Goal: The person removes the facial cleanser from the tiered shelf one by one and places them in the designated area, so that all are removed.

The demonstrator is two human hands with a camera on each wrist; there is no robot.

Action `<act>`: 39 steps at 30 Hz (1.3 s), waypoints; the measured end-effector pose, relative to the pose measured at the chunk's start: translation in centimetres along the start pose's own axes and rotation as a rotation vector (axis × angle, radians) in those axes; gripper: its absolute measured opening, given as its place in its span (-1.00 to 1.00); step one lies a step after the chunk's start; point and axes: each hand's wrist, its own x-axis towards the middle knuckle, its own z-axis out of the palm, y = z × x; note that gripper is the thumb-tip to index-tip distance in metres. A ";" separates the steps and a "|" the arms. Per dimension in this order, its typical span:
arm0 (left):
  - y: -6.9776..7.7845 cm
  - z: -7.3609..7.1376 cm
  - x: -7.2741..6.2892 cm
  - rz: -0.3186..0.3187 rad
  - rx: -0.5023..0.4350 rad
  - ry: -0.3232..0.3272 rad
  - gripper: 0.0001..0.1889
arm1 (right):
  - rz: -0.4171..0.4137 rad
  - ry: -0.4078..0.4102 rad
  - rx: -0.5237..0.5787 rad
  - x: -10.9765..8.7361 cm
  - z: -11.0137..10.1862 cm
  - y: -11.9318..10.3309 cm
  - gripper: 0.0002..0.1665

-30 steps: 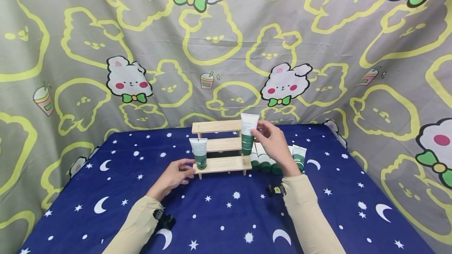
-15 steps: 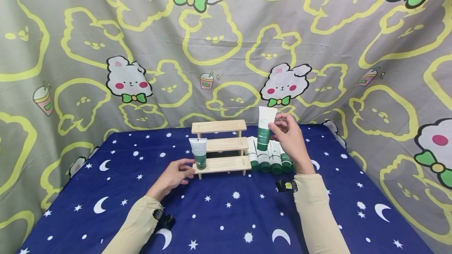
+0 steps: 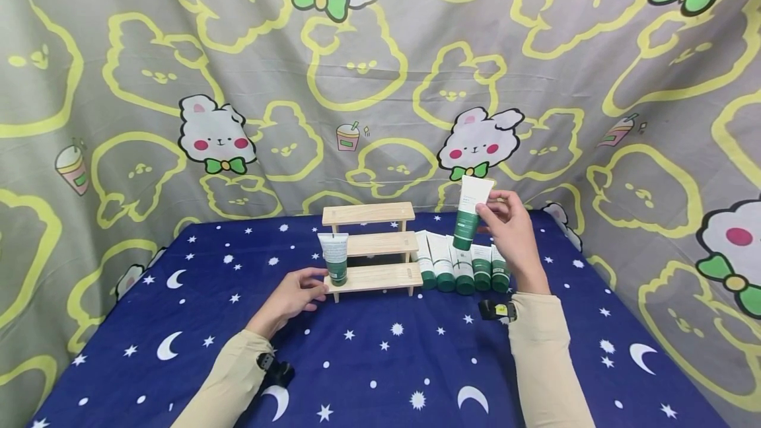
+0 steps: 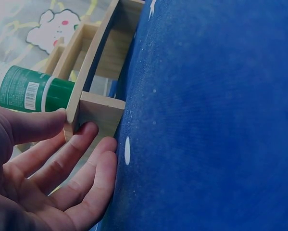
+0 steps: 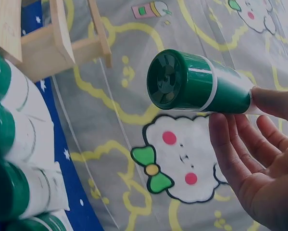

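Observation:
My right hand [image 3: 512, 228] pinches a white and green squeeze tube [image 3: 466, 223] between thumb and fingers, holding it in the air above a row of tubes. The tube's green cap [image 5: 167, 79] points down, and its flat white end is at the top. My left hand [image 3: 292, 297] holds the left end of the lowest step of a three-step wooden stand [image 3: 380, 276], the thumb at the plank's edge and fingertips by its leg. Close to that thumb, another tube [image 4: 26, 89] stands cap-down on the lowest step.
Several similar tubes [image 3: 442, 266] lie side by side right of the stand, green caps toward me. A dark blue cloth [image 3: 368, 362] with moons and stars covers the table. Behind hangs a grey curtain [image 3: 380, 111] with cartoon animals. Each wrist wears a small black camera [image 3: 279, 372].
My right hand has carried its tube rightward and slightly up, away from the stand, uncovering the row of tubes. My left hand and the standing tube have stayed in place.

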 end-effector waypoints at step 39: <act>-0.1 0.1 0.0 -0.001 0.020 0.008 -0.59 | 0.291 0.159 -0.148 -0.1 -5.6 5.1 -0.44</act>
